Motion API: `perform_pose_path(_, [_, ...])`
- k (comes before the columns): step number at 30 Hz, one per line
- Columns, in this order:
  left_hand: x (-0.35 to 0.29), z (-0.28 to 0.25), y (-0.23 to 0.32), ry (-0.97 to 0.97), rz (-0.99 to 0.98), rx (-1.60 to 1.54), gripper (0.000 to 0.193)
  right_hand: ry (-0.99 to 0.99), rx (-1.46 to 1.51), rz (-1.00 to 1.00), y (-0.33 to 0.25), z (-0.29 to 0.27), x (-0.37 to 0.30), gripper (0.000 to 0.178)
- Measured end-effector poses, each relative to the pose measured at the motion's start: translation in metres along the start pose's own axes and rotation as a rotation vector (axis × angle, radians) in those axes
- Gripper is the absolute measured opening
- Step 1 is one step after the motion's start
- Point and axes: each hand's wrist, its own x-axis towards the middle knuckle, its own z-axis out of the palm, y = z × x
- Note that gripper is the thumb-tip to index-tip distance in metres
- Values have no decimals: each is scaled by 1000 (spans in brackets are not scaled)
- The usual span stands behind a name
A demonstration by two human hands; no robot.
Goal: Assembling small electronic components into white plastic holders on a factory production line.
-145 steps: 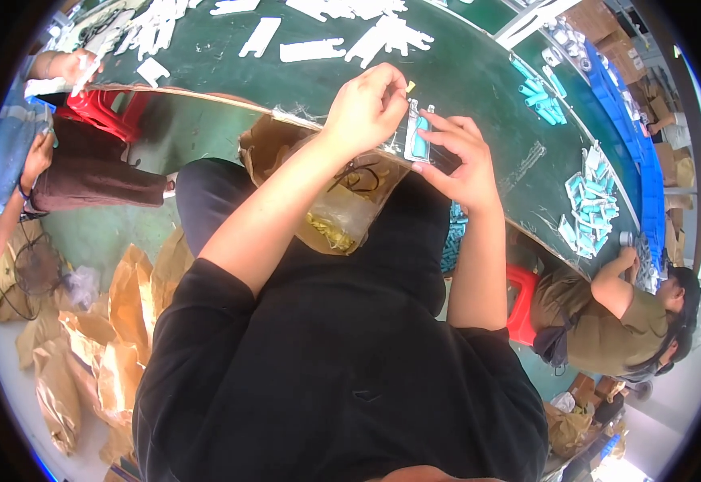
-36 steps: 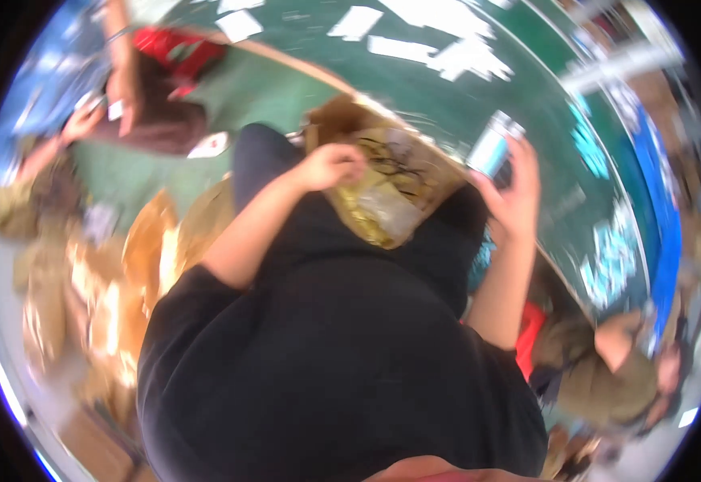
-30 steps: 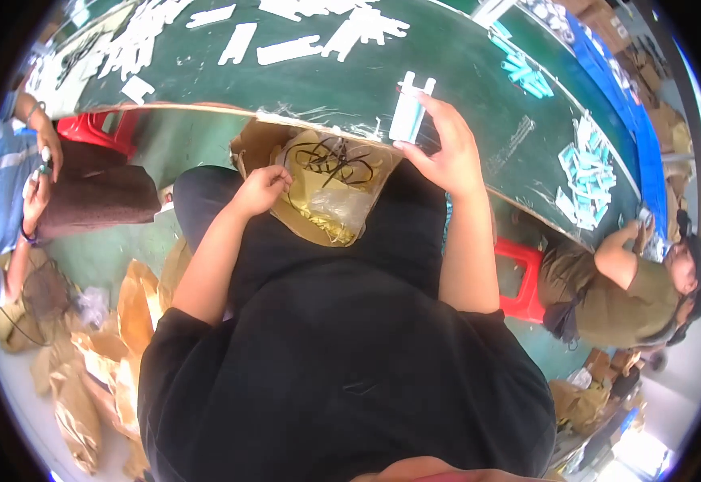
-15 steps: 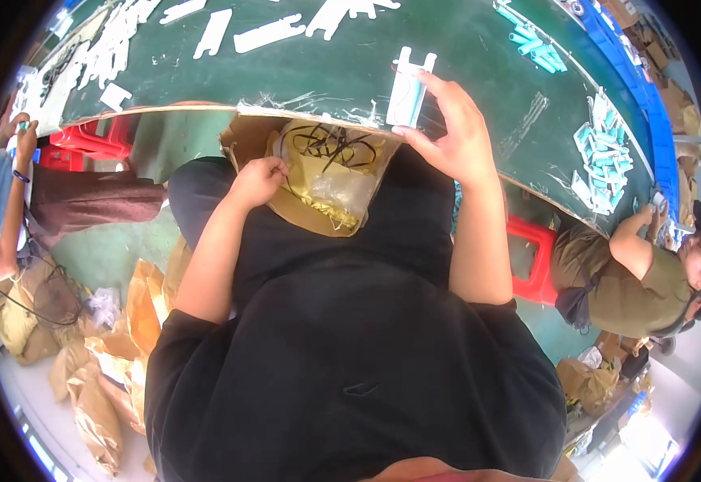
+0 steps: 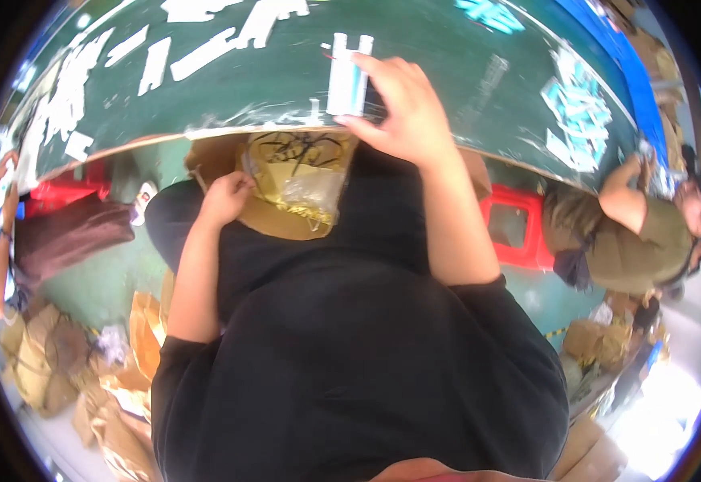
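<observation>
My right hand (image 5: 411,112) grips a flat white plastic piece (image 5: 336,84) by its two ends, thumb low and fingers high. Two prongs stick out at its far end, and a light-blue cylinder (image 5: 358,87) lies along its right side. The piece is at the near edge of the green table (image 5: 415,40). Lower left, my left hand (image 5: 226,198) is closed, fingertips at the flap of an open cardboard box (image 5: 286,227) over my lap. What those fingertips hold, if anything, cannot be made out. Inside the box are clear plastic bags (image 5: 306,189) and black strips (image 5: 294,149).
White plastic pieces (image 5: 155,64) lie scattered on the table's left. Light-blue cylinders (image 5: 491,14) sit at the back, and a pile of white-and-blue pieces (image 5: 579,108) at right. People sit at both sides. A red stool (image 5: 519,229) and brown paper bags (image 5: 114,430) stand on the floor.
The view has shifted, so the table and box appear farther left. My right hand keeps its grip on the white piece by the table edge. My left hand stays closed at the box.
</observation>
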Motion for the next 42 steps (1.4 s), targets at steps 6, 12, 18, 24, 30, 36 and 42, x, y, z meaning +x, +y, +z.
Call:
perform_pose_path(6, [-1,-4,-5,-7,-26,-7,15,140,-249,264,16,-19,-18,79])
perform_pose_path(12, [3,3,1,8,11,-8,21,146,-437,438,34,-70,-66,67])
perform_pose_path(18, [-6,19,44,21,258,-30,12,224,-845,892,45,-123,-143,78])
perform_pose_path(24, [-22,30,168,28,799,-55,13,240,-470,637,29,-122,-144,48])
perform_pose_path(30, [18,7,318,269,1394,-65,17,211,-152,426,15,-101,-133,34])
perform_pose_path(36, [149,-7,409,268,628,-727,12,182,-195,367,21,-99,-123,30])
perform_pose_path(42, [209,40,387,277,804,190,17,207,-109,337,26,-112,-121,46])
